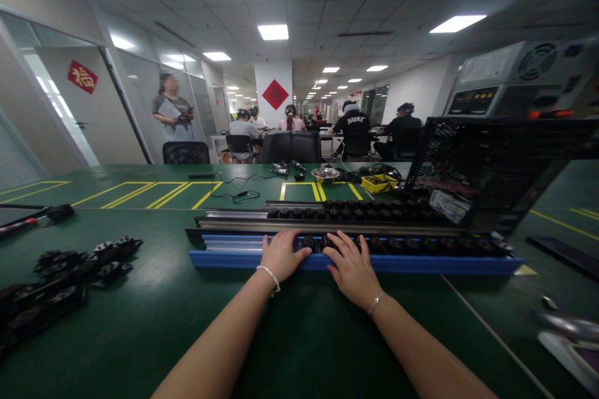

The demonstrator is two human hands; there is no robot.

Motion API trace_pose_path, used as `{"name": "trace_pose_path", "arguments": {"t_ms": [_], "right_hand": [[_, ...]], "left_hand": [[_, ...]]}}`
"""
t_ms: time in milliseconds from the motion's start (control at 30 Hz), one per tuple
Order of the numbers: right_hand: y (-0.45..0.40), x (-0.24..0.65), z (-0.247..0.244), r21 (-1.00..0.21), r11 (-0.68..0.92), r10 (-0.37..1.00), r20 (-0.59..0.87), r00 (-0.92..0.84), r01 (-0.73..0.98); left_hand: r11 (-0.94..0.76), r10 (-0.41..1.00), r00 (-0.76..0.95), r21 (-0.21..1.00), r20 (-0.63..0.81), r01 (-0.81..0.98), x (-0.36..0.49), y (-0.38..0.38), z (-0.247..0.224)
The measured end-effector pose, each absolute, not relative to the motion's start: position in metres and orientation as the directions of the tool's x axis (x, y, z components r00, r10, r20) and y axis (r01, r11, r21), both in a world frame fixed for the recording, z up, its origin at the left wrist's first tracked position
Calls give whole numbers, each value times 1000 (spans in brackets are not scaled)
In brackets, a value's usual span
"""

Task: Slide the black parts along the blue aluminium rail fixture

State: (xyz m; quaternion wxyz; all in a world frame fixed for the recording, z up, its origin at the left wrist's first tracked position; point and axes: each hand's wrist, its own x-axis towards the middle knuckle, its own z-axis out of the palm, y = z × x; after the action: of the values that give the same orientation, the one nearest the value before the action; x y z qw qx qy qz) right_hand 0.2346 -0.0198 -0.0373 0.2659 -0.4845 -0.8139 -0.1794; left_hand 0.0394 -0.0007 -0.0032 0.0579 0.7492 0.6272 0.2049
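A long blue rail with a channel lies crosswise in front of me, and a row of small black parts sits in its right portion. The left stretch of the channel shows bare metallic surface. My left hand rests over the rail left of the row, fingers extended and thumb stretched towards the nearest black part. Spread over the left end of the row, my right hand touches the rail with its fingers apart. What lies directly beneath the fingertips is hidden.
Behind lie dark rails, one bearing another black row. An open computer case stands right. Black parts are piled left. A metal bowl and yellow tray sit farther back. A person stands beyond the table; others sit behind.
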Motion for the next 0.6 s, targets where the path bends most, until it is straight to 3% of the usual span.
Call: {"name": "trace_pose_path", "arguments": {"t_ms": [233,600], "right_hand": [[-19,234,-38,32,468,688,614,-387,883],[-22,233,-34,37,461,697,603,-388,887]], "left_hand": [[-248,937,154,286,312,926,49,-4,-6],[-210,945,120,283,304,936,48,-3,-7]]}}
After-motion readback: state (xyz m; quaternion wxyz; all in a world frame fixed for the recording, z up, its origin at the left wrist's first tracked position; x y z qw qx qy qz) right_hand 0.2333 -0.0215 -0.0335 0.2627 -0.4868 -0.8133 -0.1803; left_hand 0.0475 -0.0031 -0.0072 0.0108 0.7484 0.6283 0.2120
